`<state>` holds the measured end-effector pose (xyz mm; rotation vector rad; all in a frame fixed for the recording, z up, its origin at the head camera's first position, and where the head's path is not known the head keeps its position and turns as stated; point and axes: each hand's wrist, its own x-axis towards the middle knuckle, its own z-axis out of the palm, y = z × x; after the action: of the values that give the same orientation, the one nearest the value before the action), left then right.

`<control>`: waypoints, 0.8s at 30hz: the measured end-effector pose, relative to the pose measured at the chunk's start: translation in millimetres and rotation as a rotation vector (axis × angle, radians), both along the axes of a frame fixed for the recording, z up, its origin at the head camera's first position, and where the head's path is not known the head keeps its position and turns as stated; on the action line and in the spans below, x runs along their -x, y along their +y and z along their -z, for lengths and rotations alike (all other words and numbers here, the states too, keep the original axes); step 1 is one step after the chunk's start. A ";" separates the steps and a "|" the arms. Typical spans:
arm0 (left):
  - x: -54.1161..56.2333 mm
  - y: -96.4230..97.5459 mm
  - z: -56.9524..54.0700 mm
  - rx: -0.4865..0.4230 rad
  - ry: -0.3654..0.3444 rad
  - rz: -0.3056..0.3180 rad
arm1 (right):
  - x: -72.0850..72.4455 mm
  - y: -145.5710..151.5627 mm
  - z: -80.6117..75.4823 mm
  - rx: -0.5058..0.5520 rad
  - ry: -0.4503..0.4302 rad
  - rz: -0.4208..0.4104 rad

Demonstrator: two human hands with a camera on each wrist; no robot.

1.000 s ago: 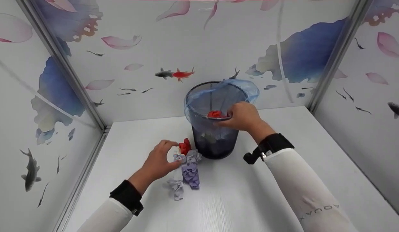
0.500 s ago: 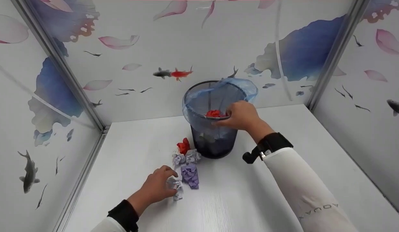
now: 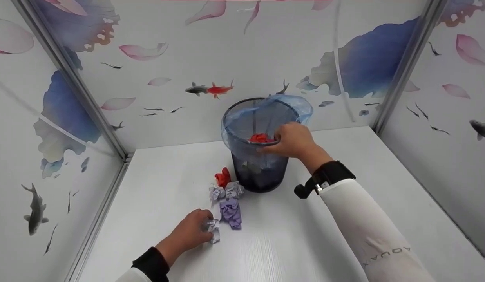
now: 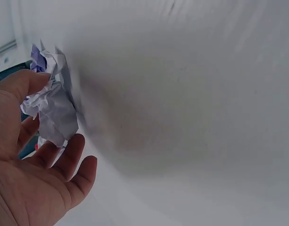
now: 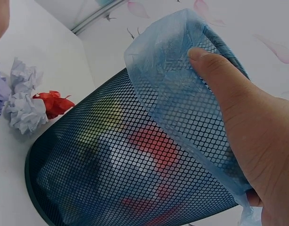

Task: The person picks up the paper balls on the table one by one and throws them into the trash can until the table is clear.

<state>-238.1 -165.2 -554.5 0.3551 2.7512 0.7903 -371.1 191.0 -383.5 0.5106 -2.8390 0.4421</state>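
My left hand (image 3: 189, 232) is low on the table around a crumpled white paper ball (image 3: 214, 231). In the left wrist view, the thumb lies on the near side of the paper (image 4: 54, 106) and the fingers curl at its other side. My right hand (image 3: 292, 140) grips the front right rim of a black mesh wastebasket (image 3: 262, 178). Its thumb presses the blue plastic liner (image 5: 168, 61) against the outside, while the fingers reach over the rim and are mostly hidden. Red crumpled paper (image 3: 260, 138) shows inside the wastebasket, and more coloured paper appears through the mesh in the right wrist view.
Left of the wastebasket lie a red paper ball (image 3: 223, 178), two whitish paper balls (image 3: 234, 190) and a purple one (image 3: 230, 213), close together on the white table (image 3: 274, 243). Printed panels (image 3: 168, 117) enclose the table at the back and sides.
My left hand has come down and toward me from beside the red and white paper balls to the nearest white one, closing its fingers around it. My right hand stays on the wastebasket rim.
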 end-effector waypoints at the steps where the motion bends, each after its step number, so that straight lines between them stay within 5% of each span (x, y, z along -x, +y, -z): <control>1: -0.3 -0.2 0.1 -0.005 0.003 0.003 | 0.0 0.1 -0.2 -0.001 0.004 -0.002; 24: 3.0 -2.3 6.3 -0.067 0.033 0.060 | 1.5 0.2 1.6 0.000 0.026 -0.005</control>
<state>-241.1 -167.6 -560.9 0.4660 2.7357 0.8699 -372.5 191.2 -385.1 0.5196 -2.8135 0.4329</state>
